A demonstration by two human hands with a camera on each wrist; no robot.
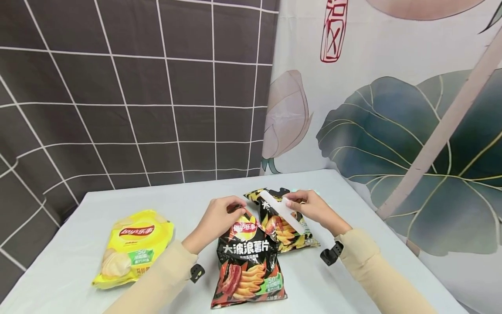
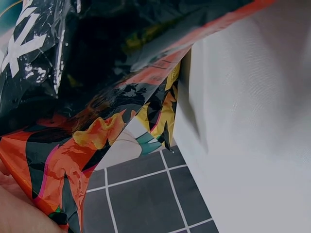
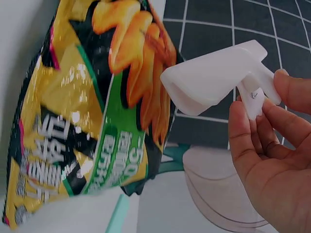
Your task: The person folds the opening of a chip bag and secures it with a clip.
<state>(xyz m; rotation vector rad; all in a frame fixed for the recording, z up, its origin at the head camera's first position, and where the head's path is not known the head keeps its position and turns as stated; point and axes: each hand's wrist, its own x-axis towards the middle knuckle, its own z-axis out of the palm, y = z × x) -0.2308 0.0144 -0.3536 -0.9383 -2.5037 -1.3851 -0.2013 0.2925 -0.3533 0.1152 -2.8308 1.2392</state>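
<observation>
Three chip bags lie on the table (image 1: 353, 261). The left bag (image 1: 133, 246) lies well apart from the others. The centre bag (image 1: 247, 266) lies nearest the person, overlapping the rear bag (image 1: 284, 229) behind it to the right. A clip (image 1: 283, 211) rests across the rear bag.

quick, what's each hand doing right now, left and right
Left hand: grips the top of the front black chip bag.
Right hand: pinches the white bag clip.
</observation>
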